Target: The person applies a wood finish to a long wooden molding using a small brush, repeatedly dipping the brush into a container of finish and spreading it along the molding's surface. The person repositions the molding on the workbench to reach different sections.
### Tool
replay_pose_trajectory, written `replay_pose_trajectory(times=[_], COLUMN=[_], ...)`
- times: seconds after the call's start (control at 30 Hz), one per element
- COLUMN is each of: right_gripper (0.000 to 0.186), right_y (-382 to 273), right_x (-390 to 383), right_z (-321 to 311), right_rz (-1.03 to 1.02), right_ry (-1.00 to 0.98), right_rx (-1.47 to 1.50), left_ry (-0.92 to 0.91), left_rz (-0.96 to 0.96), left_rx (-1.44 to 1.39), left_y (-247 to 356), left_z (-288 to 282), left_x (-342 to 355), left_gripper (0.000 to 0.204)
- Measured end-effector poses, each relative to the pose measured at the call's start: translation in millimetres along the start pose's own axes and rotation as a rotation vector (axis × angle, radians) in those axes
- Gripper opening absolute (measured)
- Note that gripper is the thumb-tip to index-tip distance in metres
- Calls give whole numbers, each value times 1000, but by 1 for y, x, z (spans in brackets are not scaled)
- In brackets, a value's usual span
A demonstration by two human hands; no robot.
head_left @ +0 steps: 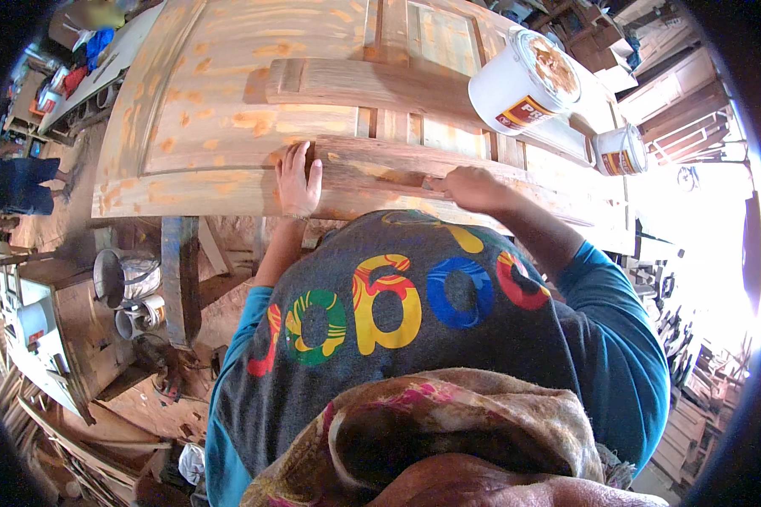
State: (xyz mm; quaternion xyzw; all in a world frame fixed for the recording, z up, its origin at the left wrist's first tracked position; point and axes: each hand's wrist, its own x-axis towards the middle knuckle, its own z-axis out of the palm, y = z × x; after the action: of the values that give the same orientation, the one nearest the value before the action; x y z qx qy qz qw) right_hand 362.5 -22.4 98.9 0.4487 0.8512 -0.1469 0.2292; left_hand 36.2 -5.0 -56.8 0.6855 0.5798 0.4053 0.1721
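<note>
A wooden panelled door (196, 101) with orange filler patches lies flat in front of me, with a loose wooden piece (347, 80) across it. A second long plank (364, 152) lies along its near part. My left hand (298, 179) rests at that plank's left end, fingers stretched out. My right hand (473, 188) is closed on a small flat tool, too small to name surely, held against the plank's face toward the right. A large white bucket (503, 89) with a tan-smeared top and a smaller white tub (619, 148) stand on the door, right of the centre.
A wooden support (180, 279) stands beneath the door, beside buckets (127, 275). At the upper left are a cluttered bench (114, 42) and part of another person in dark clothing (21, 182). Boards (676, 127) are stacked at the right, and timber (84, 456) lies at the lower left.
</note>
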Motion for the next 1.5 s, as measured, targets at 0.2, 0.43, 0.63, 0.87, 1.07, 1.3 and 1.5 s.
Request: replay_pose_trajectory(times=[0.2,0.43,0.63,0.87,1.07,1.3,1.5], right_gripper=[33,44,45,54,54,51,53], right_y=[4,1,20,10,33,34,34], right_x=[41,27,26,66,106,118,117], right_z=[-7,2,-19,-13,12,-3,-15], right_rz=[-51,171,113,87,-123,-143,-107], right_ry=[189,-81,12,258,280,165,256], right_rx=[122,36,137,192,271,258,245], left_ry=[-13,-45,-39,-39,-60,-34,-45], left_rz=[50,48,23,15,-2,4,-32], left_rx=[91,95,149,156,158,138,151], left_y=[-10,-9,-4,-4,2,-2,-2], left_z=[7,5,8,7,5,8,6], left_x=[2,-2,-1,3,4,5,0], left_gripper=[48,51,55,56,55,53,53])
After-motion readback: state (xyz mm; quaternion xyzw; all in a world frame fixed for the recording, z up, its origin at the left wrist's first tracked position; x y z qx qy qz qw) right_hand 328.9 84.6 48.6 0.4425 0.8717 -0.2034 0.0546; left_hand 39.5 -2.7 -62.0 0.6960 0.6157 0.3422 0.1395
